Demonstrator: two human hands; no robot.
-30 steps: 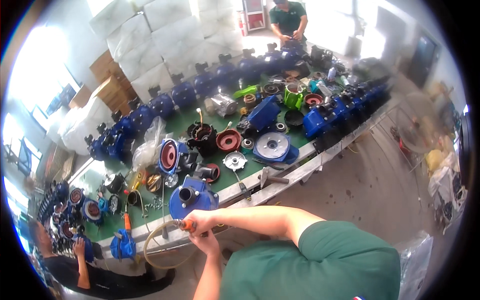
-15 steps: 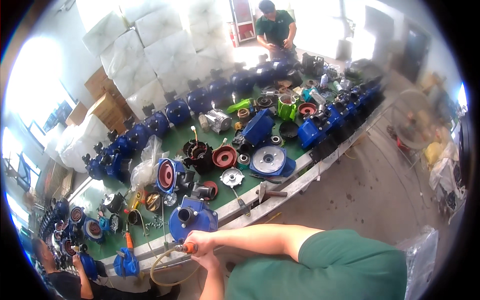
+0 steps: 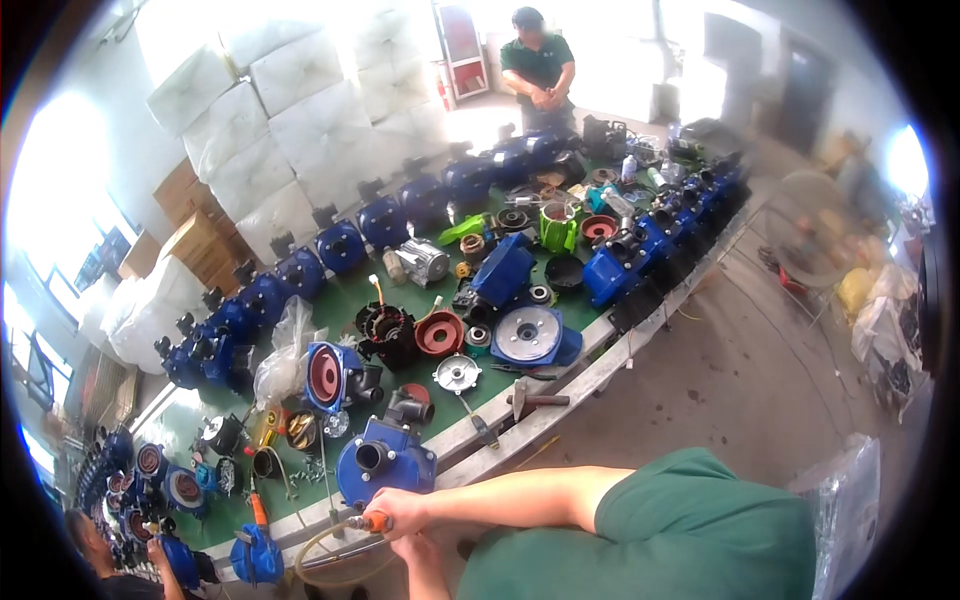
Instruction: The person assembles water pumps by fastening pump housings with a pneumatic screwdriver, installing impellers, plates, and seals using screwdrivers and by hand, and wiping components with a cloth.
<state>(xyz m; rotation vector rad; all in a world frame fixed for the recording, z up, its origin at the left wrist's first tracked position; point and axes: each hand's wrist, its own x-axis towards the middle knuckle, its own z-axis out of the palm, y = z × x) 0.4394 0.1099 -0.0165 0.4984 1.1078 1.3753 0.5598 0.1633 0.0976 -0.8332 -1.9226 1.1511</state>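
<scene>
My right hand [image 3: 402, 512] is wrapped round an orange air tool [image 3: 377, 521] with a yellowish hose, at the table's near edge. Just beyond it stands a round blue pump casing [image 3: 405, 455] with a black pipe opening [image 3: 372, 457] facing me. The tool's tip is hidden. Close below the right hand, my left hand [image 3: 418, 548] has its fingers curled in; what they hold, if anything, cannot be made out. Behind the casing lies a black elbow pipe [image 3: 408, 408], and beside it a blue housing with a red disc [image 3: 325, 374].
The green table [image 3: 470, 398] carries several motor parts, a stator [image 3: 385, 328] and a hammer [image 3: 540, 400]. Blue pumps [image 3: 340, 246] line its far side. One co-worker [image 3: 540, 70] stands at the far end, another [image 3: 95, 545] at lower left. A blue pouch [image 3: 257, 555] hangs at the near edge.
The view has shifted slightly. My left hand sits a little lower, farther from the right hand's grip. The far co-worker's hands have come together. The right hand keeps hold of the air tool.
</scene>
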